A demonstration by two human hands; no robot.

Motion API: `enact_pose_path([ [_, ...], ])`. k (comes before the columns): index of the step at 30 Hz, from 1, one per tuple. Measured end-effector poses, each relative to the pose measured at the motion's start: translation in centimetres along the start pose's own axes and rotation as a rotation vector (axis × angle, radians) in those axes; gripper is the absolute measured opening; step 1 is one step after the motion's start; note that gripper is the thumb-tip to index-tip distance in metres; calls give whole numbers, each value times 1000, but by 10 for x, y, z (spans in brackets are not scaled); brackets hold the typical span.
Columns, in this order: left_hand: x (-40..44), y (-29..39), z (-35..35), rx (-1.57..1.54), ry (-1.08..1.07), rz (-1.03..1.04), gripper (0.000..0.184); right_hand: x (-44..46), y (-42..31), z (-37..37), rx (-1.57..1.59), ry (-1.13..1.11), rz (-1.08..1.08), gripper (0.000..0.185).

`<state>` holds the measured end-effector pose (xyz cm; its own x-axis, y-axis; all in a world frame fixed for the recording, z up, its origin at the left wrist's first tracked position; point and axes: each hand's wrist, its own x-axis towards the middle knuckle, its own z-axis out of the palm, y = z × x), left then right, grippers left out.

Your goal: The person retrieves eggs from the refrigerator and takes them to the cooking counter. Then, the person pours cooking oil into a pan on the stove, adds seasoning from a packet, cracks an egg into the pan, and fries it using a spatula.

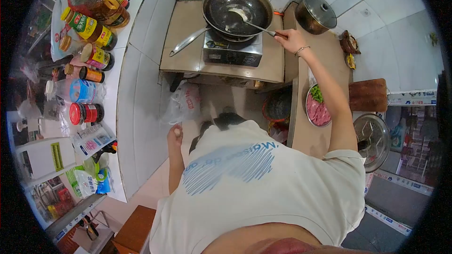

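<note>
My right hand (289, 41) is wrapped round the handle of a spatula (260, 27), whose dark head rests inside the wok (262, 13). A small pale, whitish patch of food (239, 11) lies by the spatula head. The wok sits on a portable stove (232, 55), its long metal handle pointing to the front left. My left hand (175, 135) hangs low at my left side, away from the wok, fingers curled. A pale spot shows at its fingers; I cannot make out whether something is held there.
A lidded pot (316, 15) stands right of the wok. Nearer on the right counter are a plate of raw meat and chopped green vegetable (318, 110), a wooden cutting board (367, 96) and a glass lid (374, 136). Several sauce bottles (89, 28) line the left ledge. A plastic bag (184, 101) hangs below.
</note>
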<state>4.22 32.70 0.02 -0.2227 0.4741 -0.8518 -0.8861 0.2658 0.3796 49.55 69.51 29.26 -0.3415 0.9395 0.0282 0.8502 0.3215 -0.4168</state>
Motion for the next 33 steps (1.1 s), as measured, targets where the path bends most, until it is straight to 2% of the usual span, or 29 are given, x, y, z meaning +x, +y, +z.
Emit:
enact_pose_path([
  [2, -2, 1, 1, 12, 11, 1, 11, 2, 6, 3, -10, 13, -26, 36],
  [4, -3, 2, 2, 40, 12, -2, 11, 3, 10, 2, 76, -130, 117, 37],
  [8, -7, 1, 2, 70, 23, 2, 11, -4, 20, 1, 182, -207, 129, 38],
  [10, -13, -2, 4, 26, 31, 49, 9, -2, 35, 15, 364, -234, 218, 39],
  [11, -15, 0, 6, 26, 28, 52, 9, -5, 28, 9, 365, -231, 216, 39],
  [13, -16, 2, 8, 46, 44, 19, 8, -16, 2, -12, 507, -341, 390, 33],
  [14, -13, 0, 7, 47, 42, 17, 8, -16, 2, -11, 506, -339, 392, 33],
  [16, -6, -2, 5, 32, 48, 15, 7, -16, 5, -6, 831, -403, 548, 33],
  [20, -8, -2, 9, 40, 51, 54, 9, -20, 14, 8, 1028, -424, 648, 36],
  [22, -10, 1, 17, 49, 33, 30, 11, -30, 21, 11, 1197, -476, 716, 29],
  [27, 12, 21, 29, 185, -54, -42, 14, -98, -1, 4, 1392, -289, 719, 27],
  [30, 39, 33, 54, 323, -128, -111, 15, -171, -22, 2, 1487, -61, 697, 24],
  [33, 63, 41, 84, 449, -208, -182, 16, -265, -48, 6, 1455, 220, 671, 26],
])
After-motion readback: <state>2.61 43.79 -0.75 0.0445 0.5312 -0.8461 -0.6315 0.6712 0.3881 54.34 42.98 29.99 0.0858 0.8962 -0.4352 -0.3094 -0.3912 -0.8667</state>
